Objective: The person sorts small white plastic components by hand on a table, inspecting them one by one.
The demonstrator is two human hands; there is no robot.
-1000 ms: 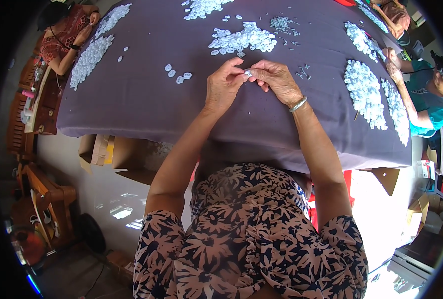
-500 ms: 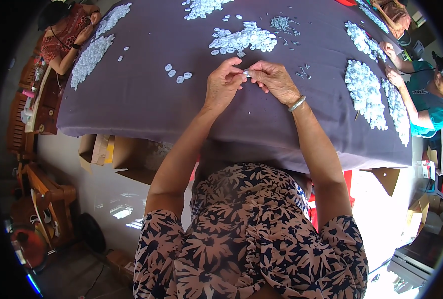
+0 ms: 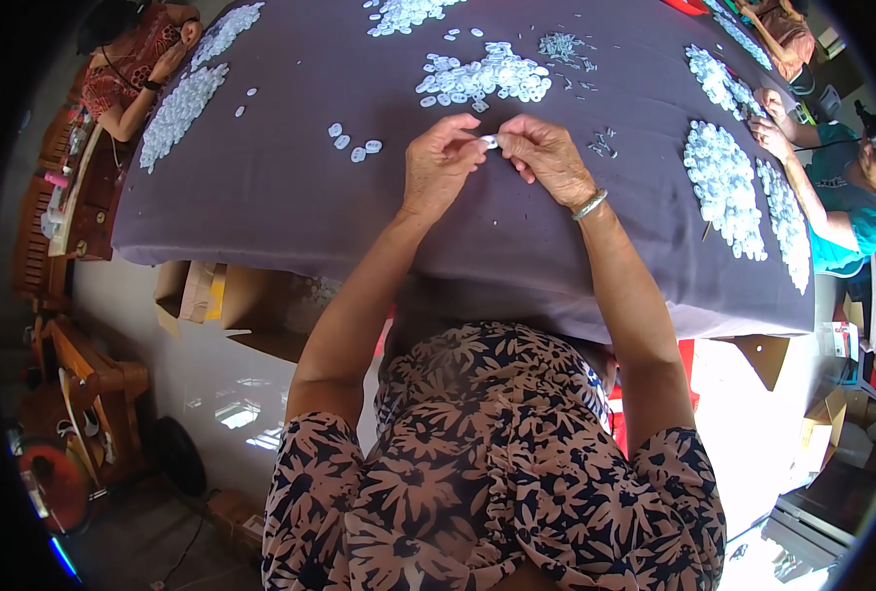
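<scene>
My left hand [image 3: 442, 165] and my right hand [image 3: 548, 165] meet over the table, both pinching a small white oval plastic piece [image 3: 490, 142] between thumb and fingertips. Fingertips cover part of it. Just beyond my hands lies a pile of similar white oval pieces [image 3: 497, 77]. To the left, several loose oval pieces [image 3: 359, 154] lie apart from the pile. Some small grey metal pins or screws [image 3: 604, 144] are scattered right of my right hand, and a denser heap of metal pins [image 3: 560, 45] lies farther back.
A dark cloth [image 3: 290, 217] covers the table. Larger piles of white pieces [image 3: 722, 182] lie at the right, with another pile [image 3: 184, 113] at the left. Co-workers [image 3: 128, 79] sit along both sides. An open cardboard box [image 3: 261, 305] stands under the near edge.
My hands stay nearly in place; the white piece shows slightly more between my fingertips. At the right, the co-worker's hands have shifted a little over the pile.
</scene>
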